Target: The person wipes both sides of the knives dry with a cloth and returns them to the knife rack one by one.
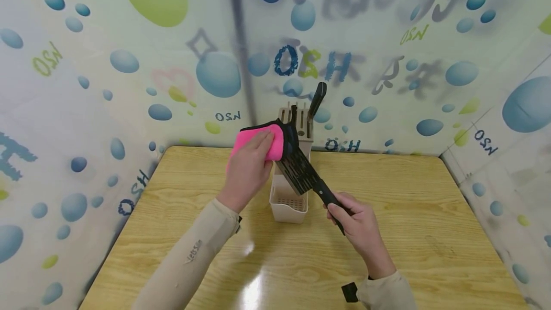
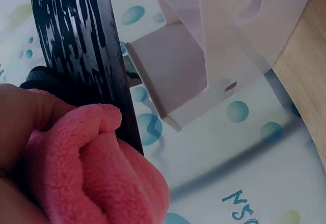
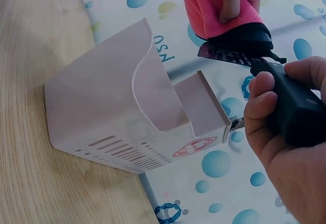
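My right hand (image 1: 359,224) grips the black handle (image 1: 328,196) of a cleaver, which is tilted up to the left above the table. The cleaver's dark blade (image 1: 296,172) has a streaky surface. Up at the blade's far part, my left hand (image 1: 248,166) holds a pink cloth (image 1: 276,141) with a black side or trim against it. In the left wrist view the fluffy cloth (image 2: 102,168) is bunched beside the blade (image 2: 76,35). The cloth and fingers hide the blade's tip. In the right wrist view the handle (image 3: 293,102) lies within curled fingers.
A beige knife holder (image 1: 289,213) stands on the wooden table (image 1: 193,190) behind the cleaver. Its slotted top holds another black-handled knife (image 1: 317,99). Patterned walls (image 1: 172,61) with blue and green bubbles enclose the table's back and sides.
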{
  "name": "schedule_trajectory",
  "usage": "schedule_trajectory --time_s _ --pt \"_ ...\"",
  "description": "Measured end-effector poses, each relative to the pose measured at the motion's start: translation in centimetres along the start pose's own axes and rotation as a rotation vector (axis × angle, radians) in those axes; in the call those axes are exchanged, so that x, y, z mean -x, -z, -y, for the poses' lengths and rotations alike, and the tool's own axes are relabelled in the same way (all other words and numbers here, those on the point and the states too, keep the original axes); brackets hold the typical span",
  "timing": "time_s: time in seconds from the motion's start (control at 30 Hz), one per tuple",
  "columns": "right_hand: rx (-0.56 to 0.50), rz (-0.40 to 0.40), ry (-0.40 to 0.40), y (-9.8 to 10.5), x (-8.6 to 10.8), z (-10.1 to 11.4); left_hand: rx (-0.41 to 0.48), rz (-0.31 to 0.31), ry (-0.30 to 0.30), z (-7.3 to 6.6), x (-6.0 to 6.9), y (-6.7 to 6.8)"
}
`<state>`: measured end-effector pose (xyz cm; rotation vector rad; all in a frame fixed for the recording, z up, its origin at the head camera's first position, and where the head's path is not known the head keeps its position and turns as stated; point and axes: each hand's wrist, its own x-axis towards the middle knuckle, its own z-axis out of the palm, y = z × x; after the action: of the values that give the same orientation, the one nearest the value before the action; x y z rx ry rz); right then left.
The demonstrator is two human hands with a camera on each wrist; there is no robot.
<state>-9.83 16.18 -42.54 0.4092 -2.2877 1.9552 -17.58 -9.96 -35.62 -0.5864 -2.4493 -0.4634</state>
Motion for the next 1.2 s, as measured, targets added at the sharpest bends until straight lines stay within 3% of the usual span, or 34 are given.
schedule_trajectory --time_s 0.2,0.73,1.0,1.2 --pt "0.008 -0.010 -0.023 -0.2 -0.1 0.1 0.009 0.022 -0.051 -0.7 -0.1 0.1" --pt "0.000 0.019 0.025 -0.2 0.1 0.2 -0.039 0.025 0.019 0.1 -1.3 1.0" --pt "-0.006 -0.001 -0.007 -0.4 0.0 0.4 -0.049 0.025 -0.046 -0.3 -0.8 0.7" --pt "0.012 -0.014 -0.033 -0.5 0.0 0.5 -0.064 0.047 -0.059 -0.9 -0.6 0.5"
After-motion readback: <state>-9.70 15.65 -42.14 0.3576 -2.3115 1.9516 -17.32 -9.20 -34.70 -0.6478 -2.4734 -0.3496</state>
